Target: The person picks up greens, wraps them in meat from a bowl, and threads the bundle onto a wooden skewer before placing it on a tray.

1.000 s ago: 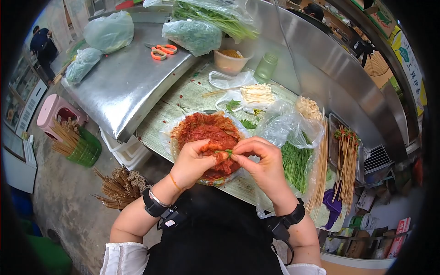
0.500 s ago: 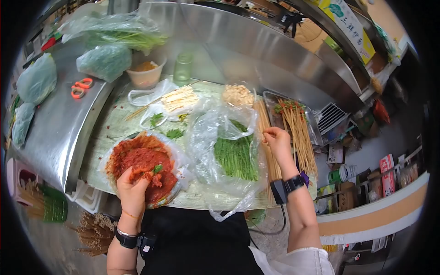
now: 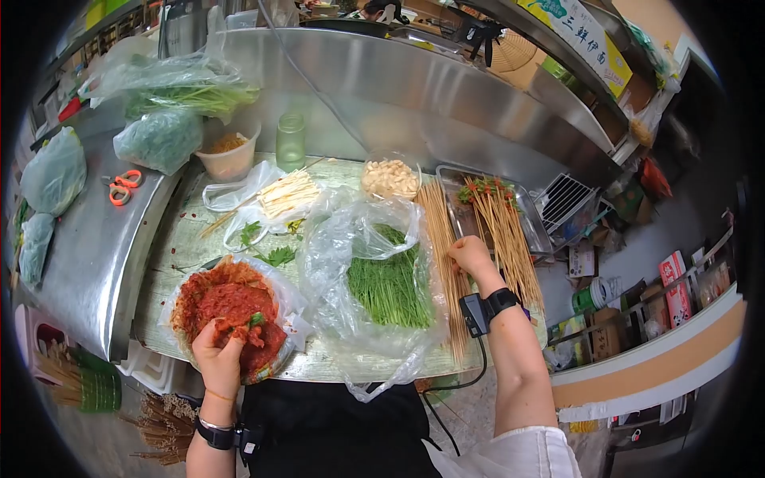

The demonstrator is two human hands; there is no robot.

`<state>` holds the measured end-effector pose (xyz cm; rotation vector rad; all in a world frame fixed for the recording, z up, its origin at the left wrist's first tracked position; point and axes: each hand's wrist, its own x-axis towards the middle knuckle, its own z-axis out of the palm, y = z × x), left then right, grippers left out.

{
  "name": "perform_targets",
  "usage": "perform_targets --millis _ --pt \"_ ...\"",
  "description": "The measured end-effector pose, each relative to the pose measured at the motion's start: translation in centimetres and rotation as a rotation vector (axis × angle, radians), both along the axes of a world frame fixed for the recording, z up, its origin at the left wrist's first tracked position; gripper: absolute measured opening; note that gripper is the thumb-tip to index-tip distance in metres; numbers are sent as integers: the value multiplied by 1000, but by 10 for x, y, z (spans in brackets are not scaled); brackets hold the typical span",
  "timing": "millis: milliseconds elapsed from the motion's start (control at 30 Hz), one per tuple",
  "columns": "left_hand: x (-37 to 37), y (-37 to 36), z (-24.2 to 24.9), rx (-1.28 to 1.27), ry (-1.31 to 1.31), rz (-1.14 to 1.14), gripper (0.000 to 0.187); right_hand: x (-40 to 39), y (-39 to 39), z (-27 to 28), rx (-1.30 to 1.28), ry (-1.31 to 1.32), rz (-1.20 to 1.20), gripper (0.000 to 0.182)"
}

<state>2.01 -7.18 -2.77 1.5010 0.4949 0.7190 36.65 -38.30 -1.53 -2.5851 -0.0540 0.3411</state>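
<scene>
My left hand pinches a piece of red-sauced meat with a bit of green leaf on it. It is over a plastic-lined bowl of red marinated meat. On the right, my right hand has its fingers pinched together at a bundle of bare bamboo skewers; the fingertips partly hide what they grip. Between my hands, a clear plastic bag lies open around green herb stems. Loaded skewers with red and green ends rest in a metal tray beyond my right hand.
Behind the bag are a container of pale chopped pieces, white strips on skewers, a green glass and a plastic tub. Orange-handled scissors and bagged greens lie on the steel counter at left.
My right hand has lowered slightly onto the bare skewers. My left hand still pinches the meat over the bowl. The view has shifted a little.
</scene>
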Motion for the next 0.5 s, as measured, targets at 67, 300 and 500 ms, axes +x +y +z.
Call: perform_targets --millis 67,300,500 --pt "-1 2 -2 0 -11 6 20 8 -15 -5 -5 -170 101 22" --pt "3 7 -3 -356 -193 57 23 -73 3 107 936 -132 117 14" --pt "16 -7 14 -709 -474 -63 23 -163 74 86 1319 -71 151 14"
